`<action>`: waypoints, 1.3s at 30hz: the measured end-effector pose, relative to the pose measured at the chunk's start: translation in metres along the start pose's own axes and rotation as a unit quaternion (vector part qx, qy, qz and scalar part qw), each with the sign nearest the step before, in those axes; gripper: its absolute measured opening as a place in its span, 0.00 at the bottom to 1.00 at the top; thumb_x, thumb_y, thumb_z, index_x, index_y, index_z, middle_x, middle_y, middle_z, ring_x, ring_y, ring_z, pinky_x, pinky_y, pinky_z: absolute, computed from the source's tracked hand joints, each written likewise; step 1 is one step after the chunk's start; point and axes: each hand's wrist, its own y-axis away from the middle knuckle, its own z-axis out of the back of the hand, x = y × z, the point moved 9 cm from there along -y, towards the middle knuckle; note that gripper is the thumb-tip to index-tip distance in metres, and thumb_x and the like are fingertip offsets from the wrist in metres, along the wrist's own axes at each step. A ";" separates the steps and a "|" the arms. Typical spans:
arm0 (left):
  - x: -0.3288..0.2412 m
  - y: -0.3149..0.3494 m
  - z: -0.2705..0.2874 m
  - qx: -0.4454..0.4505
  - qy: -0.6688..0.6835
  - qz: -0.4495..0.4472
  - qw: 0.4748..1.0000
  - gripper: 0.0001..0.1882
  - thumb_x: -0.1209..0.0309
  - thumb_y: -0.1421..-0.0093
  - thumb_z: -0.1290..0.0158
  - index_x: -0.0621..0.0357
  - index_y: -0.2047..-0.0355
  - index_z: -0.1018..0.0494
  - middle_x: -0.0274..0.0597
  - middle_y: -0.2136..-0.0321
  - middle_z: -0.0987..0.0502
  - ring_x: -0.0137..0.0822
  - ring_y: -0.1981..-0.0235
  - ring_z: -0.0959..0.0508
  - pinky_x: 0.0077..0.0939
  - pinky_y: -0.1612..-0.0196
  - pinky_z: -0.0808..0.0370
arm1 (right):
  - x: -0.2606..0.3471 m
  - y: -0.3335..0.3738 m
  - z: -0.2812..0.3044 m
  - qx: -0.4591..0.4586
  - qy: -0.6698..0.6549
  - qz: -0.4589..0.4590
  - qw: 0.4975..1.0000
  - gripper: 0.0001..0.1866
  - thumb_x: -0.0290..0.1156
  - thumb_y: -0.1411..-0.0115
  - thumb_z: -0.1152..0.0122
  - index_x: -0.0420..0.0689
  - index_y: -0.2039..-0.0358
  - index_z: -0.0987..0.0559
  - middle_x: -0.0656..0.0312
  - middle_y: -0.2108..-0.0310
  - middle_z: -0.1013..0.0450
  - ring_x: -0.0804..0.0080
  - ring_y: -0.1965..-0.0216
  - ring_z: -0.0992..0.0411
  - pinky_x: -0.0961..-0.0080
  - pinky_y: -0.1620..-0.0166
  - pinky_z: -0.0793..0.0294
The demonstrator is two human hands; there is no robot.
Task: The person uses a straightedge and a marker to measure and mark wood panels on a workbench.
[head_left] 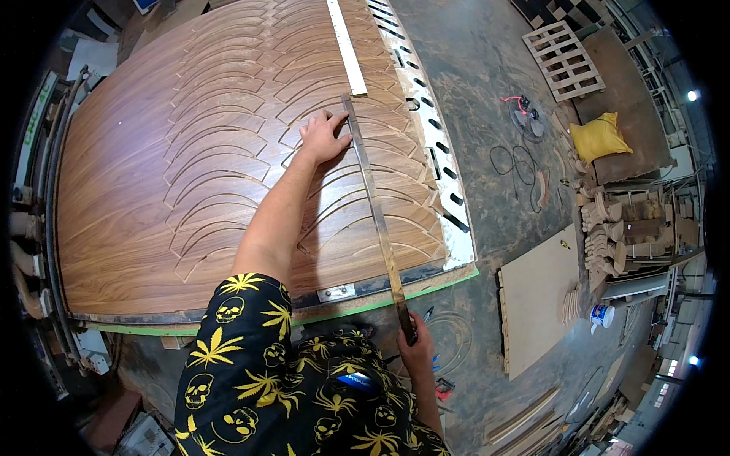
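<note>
Our skull-print shirt (304, 387) fills bottom centre; right grip (417, 348) clamps a narrow strip (376, 205); left grip (323, 138), fingers apart, touches it.

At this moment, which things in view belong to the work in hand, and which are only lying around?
Apparently part of the work:
- long narrow bar
- wood-grain panel with curved cuts, under it
- left hand, by the bar's far end
- right hand, gripping its near end

Apparently lying around:
- pallet
- yellow sack
- blue-and-white bucket
</note>
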 end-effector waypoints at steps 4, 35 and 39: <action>-0.001 0.000 0.001 -0.001 0.005 0.009 1.000 0.35 0.48 0.43 0.35 0.32 0.34 0.26 0.46 0.40 0.29 0.50 0.37 0.32 0.54 0.38 0.39 | 0.003 0.001 0.002 -0.007 0.006 0.012 1.000 0.27 0.28 0.36 0.34 0.41 0.36 0.26 0.40 0.48 0.21 0.42 0.48 0.20 0.56 0.46 0.21; 0.002 -0.002 -0.002 0.013 0.001 0.011 1.000 0.35 0.47 0.42 0.35 0.29 0.33 0.27 0.46 0.40 0.29 0.50 0.36 0.32 0.57 0.38 0.38 | 0.007 0.016 0.008 -0.044 0.042 0.089 0.994 0.27 0.23 0.37 0.32 0.42 0.37 0.25 0.58 0.67 0.22 0.70 0.69 0.25 0.72 0.65 0.24; 0.002 -0.002 -0.003 0.010 -0.005 0.008 1.000 0.35 0.47 0.42 0.35 0.30 0.33 0.27 0.46 0.40 0.29 0.50 0.36 0.32 0.58 0.38 0.38 | 0.006 0.020 0.008 -0.037 0.041 0.081 0.995 0.28 0.23 0.37 0.32 0.43 0.36 0.26 0.57 0.66 0.22 0.69 0.68 0.24 0.71 0.64 0.24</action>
